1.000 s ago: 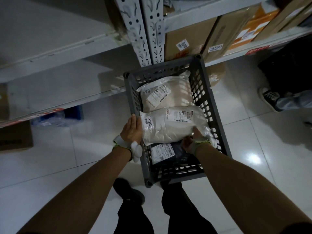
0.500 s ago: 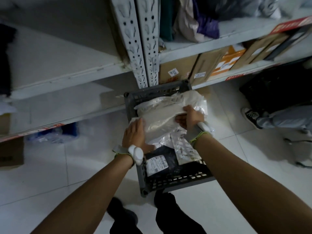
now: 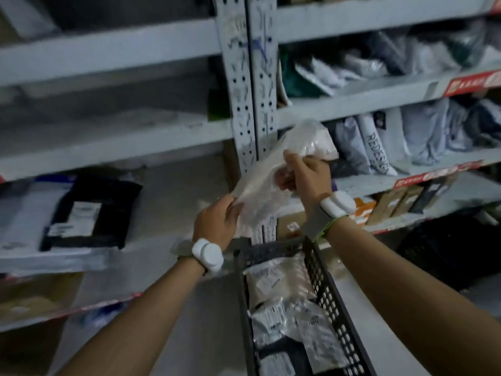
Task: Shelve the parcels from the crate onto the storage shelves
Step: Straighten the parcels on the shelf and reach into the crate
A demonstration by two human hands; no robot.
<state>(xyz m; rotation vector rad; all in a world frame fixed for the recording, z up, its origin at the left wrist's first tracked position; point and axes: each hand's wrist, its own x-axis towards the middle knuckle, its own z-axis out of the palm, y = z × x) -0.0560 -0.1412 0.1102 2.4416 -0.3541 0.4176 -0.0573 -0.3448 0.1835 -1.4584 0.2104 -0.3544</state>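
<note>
Gripping a pale parcel (image 3: pixel 261 189), both hands hold it up above the far end of the crate (image 3: pixel 326 290). The left hand (image 3: pixel 217 222) pinches its lower corner, fingers (image 3: pixel 233 208) curled onto the plastic. The right hand (image 3: pixel 310 180) clutches its upper part, fingers wrapped round a bunched fold. More parcels (image 3: pixel 276 278) lie inside the crate, a white one at the far end and grey and dark ones nearer. Beyond the crate stand the shelves (image 3: pixel 113 146). Up and left of the crate, a black parcel (image 3: pixel 92 213) lies flat on one board. The view is blurred.
</note>
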